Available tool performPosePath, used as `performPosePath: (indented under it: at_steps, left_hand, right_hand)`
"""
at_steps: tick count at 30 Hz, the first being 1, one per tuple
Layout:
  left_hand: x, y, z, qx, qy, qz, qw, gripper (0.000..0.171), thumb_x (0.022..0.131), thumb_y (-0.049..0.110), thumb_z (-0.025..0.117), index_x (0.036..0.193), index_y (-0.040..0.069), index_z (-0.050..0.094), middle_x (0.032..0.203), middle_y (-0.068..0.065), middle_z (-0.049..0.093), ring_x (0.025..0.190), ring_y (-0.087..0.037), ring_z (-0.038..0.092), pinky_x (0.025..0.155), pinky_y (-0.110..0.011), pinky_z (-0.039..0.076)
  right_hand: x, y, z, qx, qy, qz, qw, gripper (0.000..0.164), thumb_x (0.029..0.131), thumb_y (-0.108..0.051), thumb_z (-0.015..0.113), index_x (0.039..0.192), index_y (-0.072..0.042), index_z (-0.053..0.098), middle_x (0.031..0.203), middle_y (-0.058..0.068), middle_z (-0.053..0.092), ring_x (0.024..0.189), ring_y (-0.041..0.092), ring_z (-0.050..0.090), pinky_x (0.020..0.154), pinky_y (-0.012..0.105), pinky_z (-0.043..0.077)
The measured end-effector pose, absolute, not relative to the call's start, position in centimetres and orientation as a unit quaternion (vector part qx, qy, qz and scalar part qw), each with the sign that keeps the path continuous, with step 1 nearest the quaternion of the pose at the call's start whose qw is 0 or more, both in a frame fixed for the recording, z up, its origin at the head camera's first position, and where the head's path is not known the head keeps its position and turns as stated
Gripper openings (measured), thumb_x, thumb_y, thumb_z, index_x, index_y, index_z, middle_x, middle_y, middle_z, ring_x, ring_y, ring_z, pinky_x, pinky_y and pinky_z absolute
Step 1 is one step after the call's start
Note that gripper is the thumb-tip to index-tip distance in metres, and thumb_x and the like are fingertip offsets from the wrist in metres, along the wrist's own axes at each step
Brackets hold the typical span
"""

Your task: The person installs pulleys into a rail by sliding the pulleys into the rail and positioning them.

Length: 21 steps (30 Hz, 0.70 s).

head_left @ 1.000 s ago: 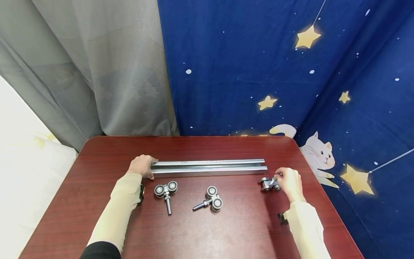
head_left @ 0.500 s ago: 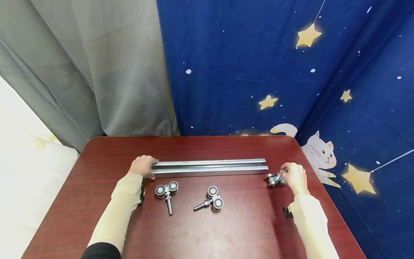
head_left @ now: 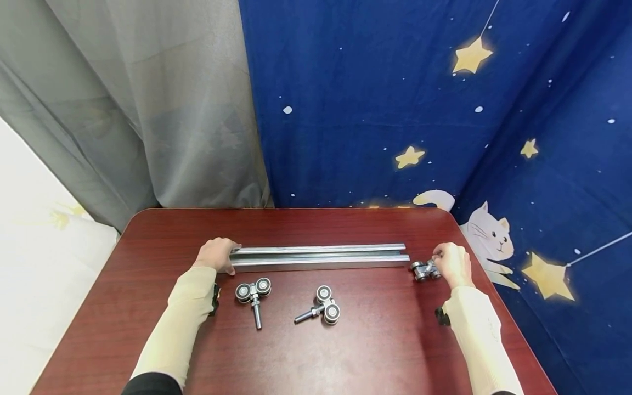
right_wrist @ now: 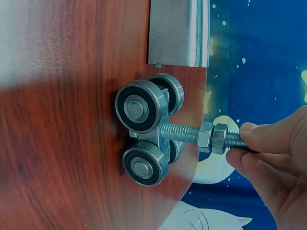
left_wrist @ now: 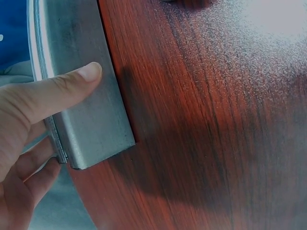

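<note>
A metal channel track [head_left: 321, 263] with a slot along its top lies across the table. My left hand [head_left: 215, 255] grips its left end; in the left wrist view the thumb [left_wrist: 79, 86] presses the near wall and the other fingers curl behind. My right hand [head_left: 453, 265] pinches the threaded bolt of a four-wheeled trolley roller [right_wrist: 144, 129], fingertips beyond its two nuts [right_wrist: 212, 137]. The bolt points up, and the wheels stand just past the track's right end [right_wrist: 177, 52], a small gap between them.
Two more trolley rollers lie on their sides in front of the track, one on the left [head_left: 254, 293] and one near the middle [head_left: 323, 307]. The dark red table [head_left: 370, 351] has a rounded back edge, with a grey curtain [head_left: 197, 109] and a blue star curtain [head_left: 345, 109] behind.
My right hand has carried the roller a little right and back, from in front of the track's right end to beyond it. My left hand keeps its grip on the track.
</note>
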<state>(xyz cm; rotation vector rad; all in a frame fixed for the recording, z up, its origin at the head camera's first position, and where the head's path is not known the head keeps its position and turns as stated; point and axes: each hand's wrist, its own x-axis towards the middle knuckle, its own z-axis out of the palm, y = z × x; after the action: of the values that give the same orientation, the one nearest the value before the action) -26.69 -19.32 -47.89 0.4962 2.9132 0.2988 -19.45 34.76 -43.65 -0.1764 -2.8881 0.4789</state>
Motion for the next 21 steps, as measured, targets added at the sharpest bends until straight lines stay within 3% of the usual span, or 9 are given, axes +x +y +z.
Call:
performPosePath:
  at_steps: [21]
  left_hand:
    - [-26.4, -19.4, -47.4, 0.167, 0.977, 0.098, 0.084, 0.068, 0.052, 0.016, 0.086, 0.115, 0.006, 0.063, 0.111, -0.017, 0.062, 0.095, -0.037, 0.058, 0.072, -0.049, 0.048]
  right_hand:
    - [-23.6, 34.1, -43.4, -0.05, -0.982, 0.143, 0.113, 0.006, 0.074, -0.001, 0.062, 0.077, 0.0, 0.066, 0.079, 0.021, 0.064, 0.068, 0.042, 0.058, 0.061, 0.053, 0.045]
